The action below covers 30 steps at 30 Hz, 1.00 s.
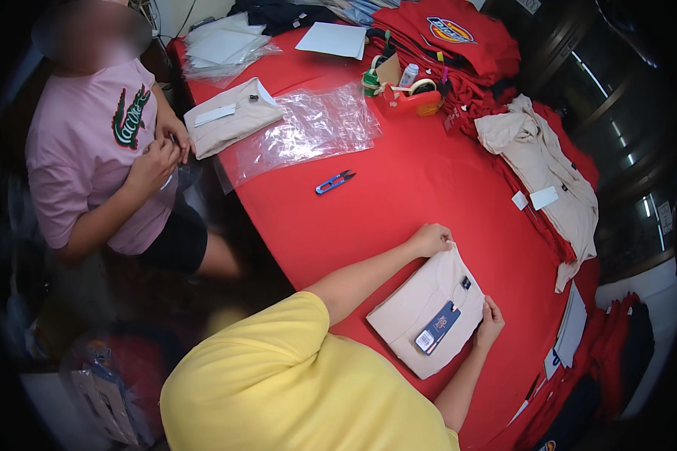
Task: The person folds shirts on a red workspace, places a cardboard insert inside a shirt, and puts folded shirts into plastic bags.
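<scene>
A beige T-shirt (403, 310), folded into a flat rectangle, lies on the red-covered table in front of me. My left hand (432, 240) pinches its far left corner. At the right edge, my right hand (491, 322) has fingers and thumb closed on the cloth. A dark blue hang tag (438, 328) with a white label at its lower end rests on the shirt, strung near the small black neck label (466, 283). My forearms reach in from yellow sleeves on either side of the shirt.
Blue thread snips (335, 183) lie mid-table. Beyond are clear plastic bags (308, 128), another folded beige shirt (237, 116) and a red tool holder (410, 100). An unfolded beige shirt (545, 161) drapes over red garments at right. A person in pink (98, 150) stands at left.
</scene>
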Tool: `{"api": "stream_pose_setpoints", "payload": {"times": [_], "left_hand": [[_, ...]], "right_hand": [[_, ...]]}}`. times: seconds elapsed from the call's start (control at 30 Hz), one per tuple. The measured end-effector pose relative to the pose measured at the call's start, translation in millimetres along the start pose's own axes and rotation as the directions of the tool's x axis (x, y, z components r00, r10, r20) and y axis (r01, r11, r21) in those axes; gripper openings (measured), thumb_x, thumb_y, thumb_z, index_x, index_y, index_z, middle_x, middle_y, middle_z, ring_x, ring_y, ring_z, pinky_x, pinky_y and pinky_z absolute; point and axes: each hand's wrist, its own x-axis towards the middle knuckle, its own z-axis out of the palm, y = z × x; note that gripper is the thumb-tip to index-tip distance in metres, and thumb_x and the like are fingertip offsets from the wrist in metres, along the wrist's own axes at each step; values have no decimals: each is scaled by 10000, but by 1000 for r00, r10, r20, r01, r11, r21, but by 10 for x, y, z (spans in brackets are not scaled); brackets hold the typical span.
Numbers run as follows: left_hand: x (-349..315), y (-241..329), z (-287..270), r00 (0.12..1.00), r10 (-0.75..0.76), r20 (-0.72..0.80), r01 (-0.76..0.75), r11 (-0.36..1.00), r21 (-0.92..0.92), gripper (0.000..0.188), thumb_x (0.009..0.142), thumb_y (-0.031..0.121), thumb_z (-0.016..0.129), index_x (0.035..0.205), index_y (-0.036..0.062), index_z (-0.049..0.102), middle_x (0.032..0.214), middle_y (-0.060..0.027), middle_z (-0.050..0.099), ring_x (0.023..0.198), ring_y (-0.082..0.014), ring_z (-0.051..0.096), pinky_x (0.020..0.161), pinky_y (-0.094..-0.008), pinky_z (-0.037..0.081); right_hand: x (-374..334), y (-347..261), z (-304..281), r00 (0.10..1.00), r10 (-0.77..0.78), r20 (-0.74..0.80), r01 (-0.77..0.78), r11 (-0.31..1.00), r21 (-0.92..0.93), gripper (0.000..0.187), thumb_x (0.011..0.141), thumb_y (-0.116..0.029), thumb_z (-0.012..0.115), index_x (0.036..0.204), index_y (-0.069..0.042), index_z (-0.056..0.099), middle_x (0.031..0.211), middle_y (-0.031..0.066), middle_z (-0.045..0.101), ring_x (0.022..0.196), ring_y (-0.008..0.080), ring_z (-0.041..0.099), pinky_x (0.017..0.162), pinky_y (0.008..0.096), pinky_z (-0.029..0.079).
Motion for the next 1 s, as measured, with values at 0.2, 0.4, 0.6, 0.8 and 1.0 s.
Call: {"api": "stream_pose_setpoints", "payload": {"times": [0.2,0.4,0.6,0.8,1.0], "left_hand": [[-104,51,-92,991,64,-117,-73,994,-78,285,837,254,659,1046,60,665,967,-119,688,881,-211,658,783,-334,509],[-986,321,-822,957,120,-264,-97,990,100,256,875,226,618,1066,60,660,1043,-127,667,941,-250,650,847,-345,505],[-1900,131,-2047,735,146,-662,90,947,309,168,871,148,598,967,35,678,975,-139,668,912,-279,646,807,-366,502],[-2243,-200,-3381,506,282,-815,398,762,511,199,857,54,542,1016,25,658,1074,-139,629,1011,-324,586,869,-392,472],[-1952,-771,-4280,536,388,-750,439,631,640,298,851,-3,490,1126,-40,600,1154,-168,597,1075,-334,556,945,-391,440]], "right_hand": [[45,-8,3,999,-17,33,17,1000,1,209,881,-34,601,1058,57,661,1024,126,673,946,171,616,874,292,471],[17,-18,27,997,12,82,-17,998,61,208,887,-45,591,1054,64,650,1019,120,665,912,166,609,857,286,470],[142,-427,19,988,-150,-35,104,818,-566,214,888,-120,594,1046,14,651,1070,133,618,949,189,587,837,328,466],[10,-1608,1936,908,-165,386,273,931,-244,160,884,-90,582,981,5,667,867,67,641,759,147,576,697,276,464],[-423,-1902,4886,346,-276,896,691,722,-45,229,891,-44,537,1087,-8,650,1006,173,651,902,297,638,791,375,488]]}}
